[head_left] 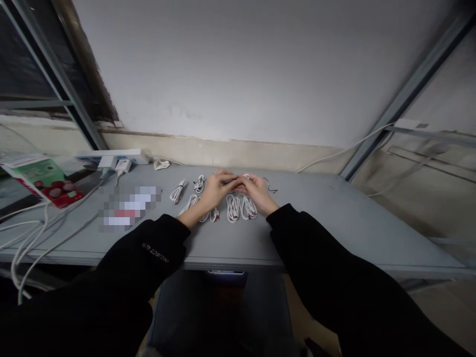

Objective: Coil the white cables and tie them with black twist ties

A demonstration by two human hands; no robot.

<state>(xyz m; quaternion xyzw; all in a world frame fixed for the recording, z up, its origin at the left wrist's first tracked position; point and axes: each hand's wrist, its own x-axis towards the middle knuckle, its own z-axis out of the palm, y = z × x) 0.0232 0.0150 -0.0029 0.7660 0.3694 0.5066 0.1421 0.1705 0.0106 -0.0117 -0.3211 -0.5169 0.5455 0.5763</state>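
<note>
My left hand (215, 188) and my right hand (255, 191) meet over the middle of a grey table (334, 218), fingers pinched together on a small white cable bundle (241, 178) between them. Several coiled white cables lie around the hands: one (177, 191) and another (200, 183) to the left, two more (233, 208) (248, 208) just below my right hand. A thin black twist tie (271, 188) lies to the right of my right hand. Both arms wear black sleeves.
A white power strip (111, 157) with plugged chargers sits at the back left, white cords (33, 238) trailing off the table's left edge. A green and red carton (44, 181) lies far left. A blurred-out patch (128, 208) sits left of the cables. A wall rises behind.
</note>
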